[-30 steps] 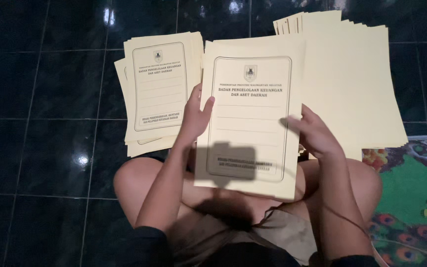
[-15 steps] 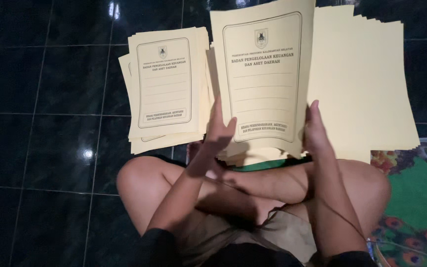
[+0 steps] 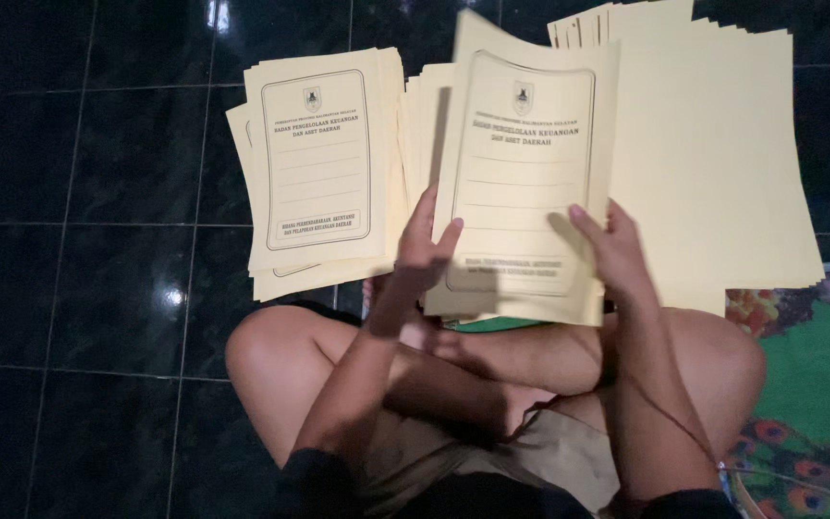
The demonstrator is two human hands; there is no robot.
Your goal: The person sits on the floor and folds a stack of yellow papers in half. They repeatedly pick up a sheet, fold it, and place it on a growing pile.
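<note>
I hold a cream paper folder [image 3: 521,173] with a printed frame and crest, raised in front of me above my crossed legs. My left hand [image 3: 422,252] grips its lower left edge, and my right hand [image 3: 609,248] grips its lower right part, thumb on the front. To the left on the dark floor lies a pile of the same printed folders [image 3: 314,163]. To the right and behind lies a stack of plain cream sheets [image 3: 713,163].
The floor is dark glossy tile [image 3: 98,288] with light reflections. A green patterned mat [image 3: 809,384] lies at the right beside my knee [image 3: 722,356]. My other knee [image 3: 261,356] points left.
The folder was lifted from low over my lap to upright in front of me. It now tilts slightly, with both hands still on its lower edge.
</note>
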